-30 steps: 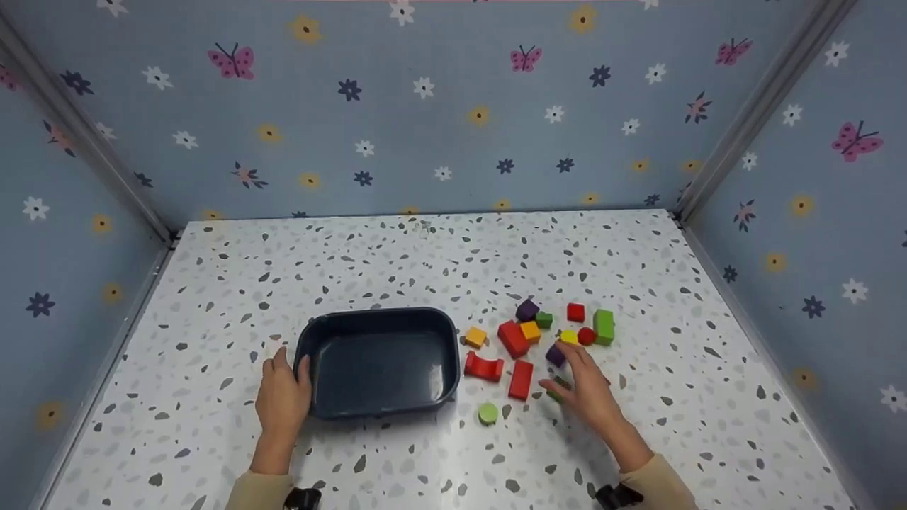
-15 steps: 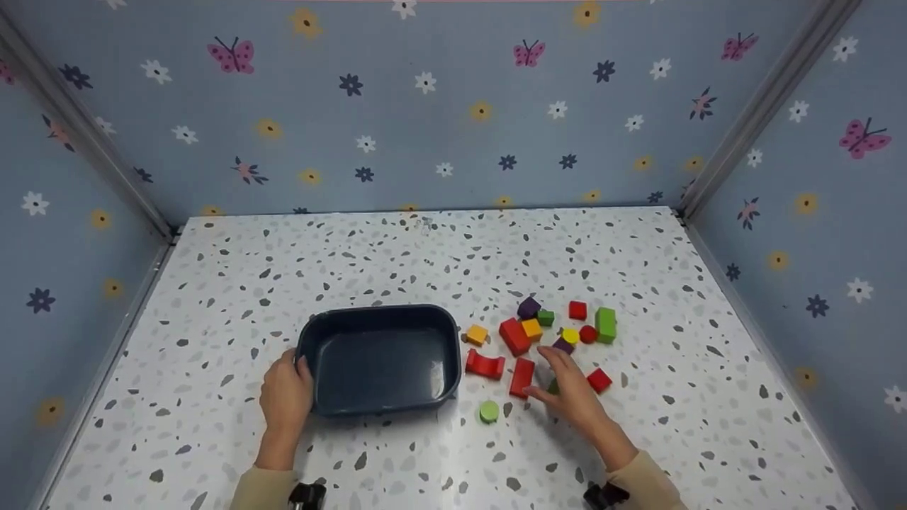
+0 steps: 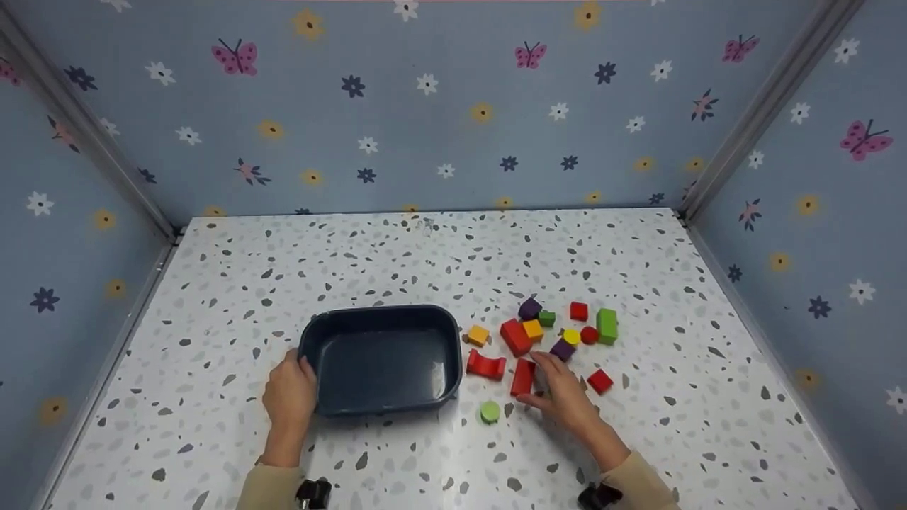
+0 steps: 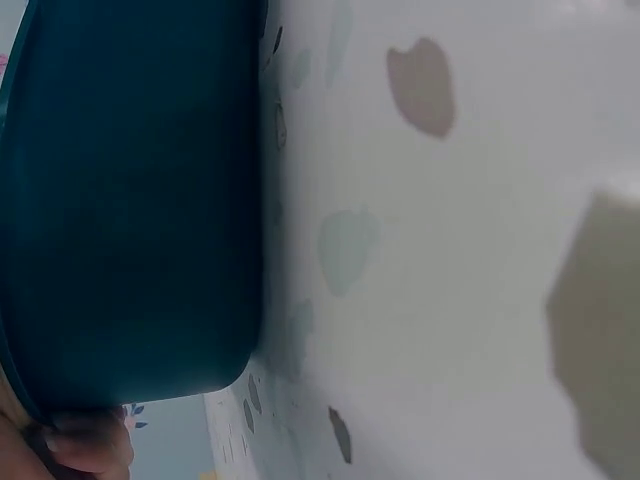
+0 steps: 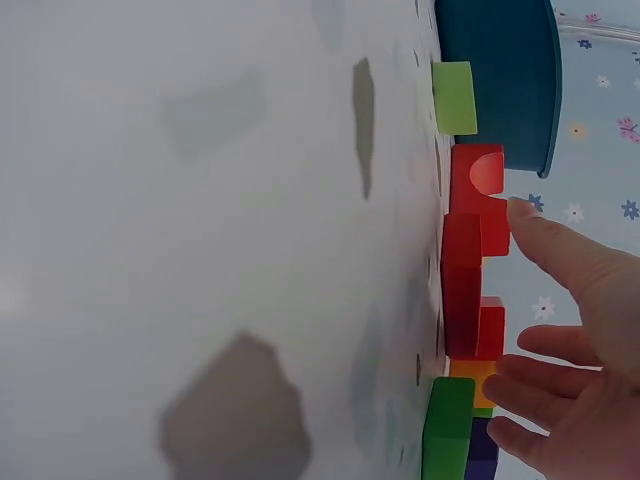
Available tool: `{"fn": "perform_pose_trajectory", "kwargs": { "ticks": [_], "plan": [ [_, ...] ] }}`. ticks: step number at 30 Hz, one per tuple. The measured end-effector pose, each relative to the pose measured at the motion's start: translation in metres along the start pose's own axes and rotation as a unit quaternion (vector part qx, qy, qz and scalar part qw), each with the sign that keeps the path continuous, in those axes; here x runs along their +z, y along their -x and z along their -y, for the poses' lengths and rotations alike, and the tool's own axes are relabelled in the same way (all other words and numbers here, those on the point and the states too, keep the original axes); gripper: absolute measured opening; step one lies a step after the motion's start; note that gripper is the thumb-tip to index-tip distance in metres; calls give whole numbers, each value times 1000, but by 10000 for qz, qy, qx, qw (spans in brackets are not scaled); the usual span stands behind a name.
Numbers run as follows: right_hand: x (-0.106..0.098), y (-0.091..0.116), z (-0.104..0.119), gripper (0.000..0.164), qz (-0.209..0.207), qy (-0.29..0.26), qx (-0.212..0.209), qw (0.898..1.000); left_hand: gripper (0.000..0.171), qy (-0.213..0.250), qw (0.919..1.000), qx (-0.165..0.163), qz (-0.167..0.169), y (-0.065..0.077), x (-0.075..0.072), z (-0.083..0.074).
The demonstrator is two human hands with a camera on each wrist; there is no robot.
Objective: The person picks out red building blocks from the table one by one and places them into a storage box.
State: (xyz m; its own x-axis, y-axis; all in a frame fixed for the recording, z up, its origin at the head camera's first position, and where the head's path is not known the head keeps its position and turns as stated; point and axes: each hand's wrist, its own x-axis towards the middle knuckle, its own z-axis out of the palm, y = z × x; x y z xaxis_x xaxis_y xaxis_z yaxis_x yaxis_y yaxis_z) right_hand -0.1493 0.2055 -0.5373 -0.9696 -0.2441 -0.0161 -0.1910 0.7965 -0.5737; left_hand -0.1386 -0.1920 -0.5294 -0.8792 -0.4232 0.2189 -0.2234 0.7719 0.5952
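My left hand point(image 3: 290, 393) grips the left end of a dark blue plastic tub point(image 3: 386, 365), thumb at its rim; in the left wrist view, fingertips point(image 4: 90, 443) curl at the tub's end. The tub is empty inside. Over a red rectangular block point(image 3: 523, 377) hovers my right hand point(image 3: 565, 400), thumb and fingers spread on either side, holding nothing. Left of that block lies a red arch-shaped block point(image 3: 486, 365), and nearer me a light green round block point(image 3: 489, 412). A green block point(image 5: 448, 428), seen in the right wrist view, is hidden under the hand in the head view.
Further toy blocks are scattered right of the tub: a large red one point(image 3: 515, 337), orange cubes point(image 3: 478, 335), purple blocks point(image 3: 563, 348), a yellow round one point(image 3: 571, 336), a tall green block point(image 3: 606, 326) and a red cube point(image 3: 600, 382). Patterned panels point(image 3: 425, 142) wall the speckled table point(image 3: 340, 262).
My right hand has moved left from the purple and green blocks to the red rectangular block, uncovering a red cube. My left hand has closed onto the tub's left end.
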Motion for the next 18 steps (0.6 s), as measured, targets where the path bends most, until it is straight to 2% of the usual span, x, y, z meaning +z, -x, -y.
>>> {"fn": "perform_pose_trajectory", "kwargs": {
  "ticks": [4, 11, 18],
  "plan": [
    [1, -2, 0, 77, 149, 36, -67, 9999, 21, 16, 10000, 50, -46, -1, 0, 0],
    [0, -6, 3, 85, 633, 198, 150, 9977, 21, -18, 10000, -7, -2, -1, 0, 0],
    [2, -9, 6, 89, 771, 440, 193, 9959, 23, -69, 9998, -125, 139, 0, -2, -2]
  ]
}}
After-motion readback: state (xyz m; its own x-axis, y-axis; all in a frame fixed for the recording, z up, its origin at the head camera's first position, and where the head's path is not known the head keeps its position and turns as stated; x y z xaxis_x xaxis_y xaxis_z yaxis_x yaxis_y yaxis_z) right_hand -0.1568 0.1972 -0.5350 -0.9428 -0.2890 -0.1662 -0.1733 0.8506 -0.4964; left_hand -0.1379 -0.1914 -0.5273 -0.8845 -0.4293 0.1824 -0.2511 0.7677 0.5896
